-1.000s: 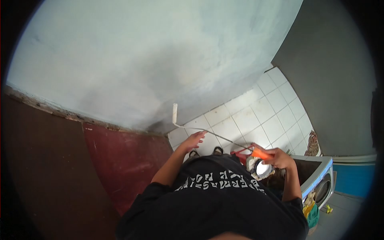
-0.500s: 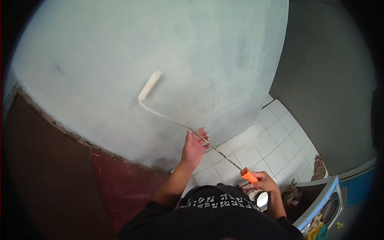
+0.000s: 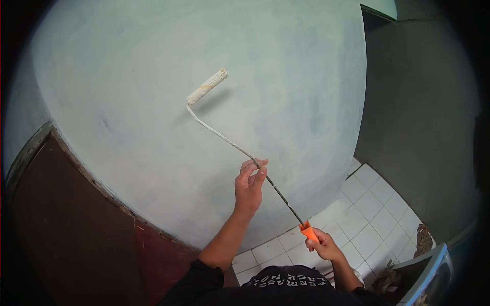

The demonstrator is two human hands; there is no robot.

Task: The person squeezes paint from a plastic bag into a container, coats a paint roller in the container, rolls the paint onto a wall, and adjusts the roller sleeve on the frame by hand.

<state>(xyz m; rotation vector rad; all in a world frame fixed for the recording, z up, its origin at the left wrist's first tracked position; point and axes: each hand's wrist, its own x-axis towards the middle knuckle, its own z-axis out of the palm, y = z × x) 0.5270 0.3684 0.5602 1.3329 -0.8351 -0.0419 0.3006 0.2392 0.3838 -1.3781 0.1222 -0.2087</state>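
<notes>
A paint roller with a white sleeve (image 3: 206, 87) is held up in front of the pale wall (image 3: 153, 143), its shadow just beside it; whether it touches the wall I cannot tell. My right hand (image 3: 325, 246) is wrapped round the orange handle (image 3: 309, 232). Higher up, my left hand (image 3: 250, 184) has its thumb and fingers closed on the roller's thin metal rod (image 3: 278, 192). The rod runs slantwise from the handle up to the sleeve at the upper left.
A brown panel (image 3: 76, 219) and a dark red one (image 3: 163, 265) fill the lower left. White floor tiles (image 3: 367, 204) lie below the wall. At the right are a dark grey wall (image 3: 418, 112), a patterned cloth (image 3: 423, 240) and a pale-edged appliance (image 3: 423, 278).
The roller has risen along the wall, and its sleeve now tilts to the right. My left hand has moved up and closed on the rod. The view has shifted higher.
</notes>
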